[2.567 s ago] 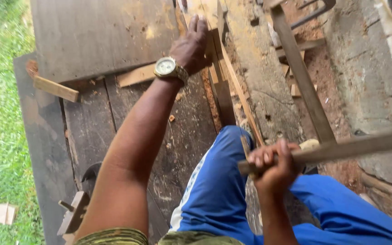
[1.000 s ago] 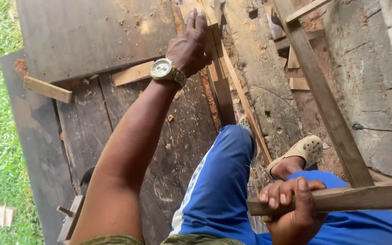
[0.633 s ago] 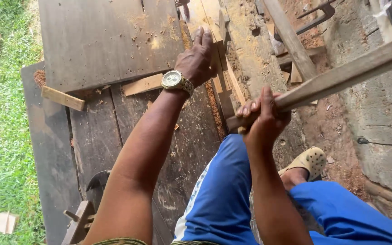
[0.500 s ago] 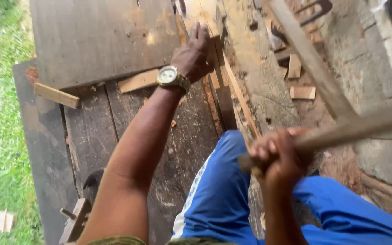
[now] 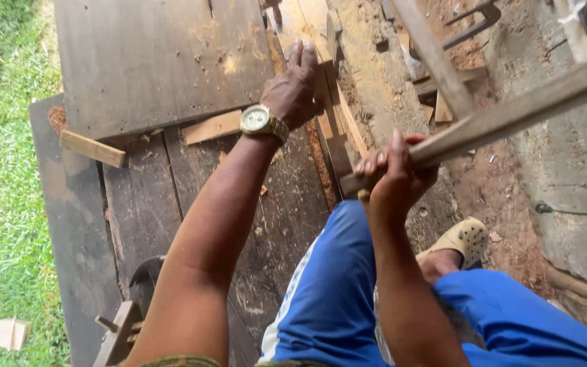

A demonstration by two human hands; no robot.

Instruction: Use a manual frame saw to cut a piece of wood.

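Right hand (image 5: pixel 394 178) is clenched around the end of a long wooden handle (image 5: pixel 511 115), raised slantwise over the bench (image 5: pixel 157 61); left hand (image 5: pixel 298 85) presses flat, fingers spread, steadying the narrow wooden strip (image 5: pixel 334 136) lying along the bench's edge.

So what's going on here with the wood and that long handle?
A person in blue trousers is working over dark wooden boards. The left hand, with a wristwatch, presses flat on a narrow wooden strip. The right hand grips a long wooden handle, raised at an angle; its far end is out of view.
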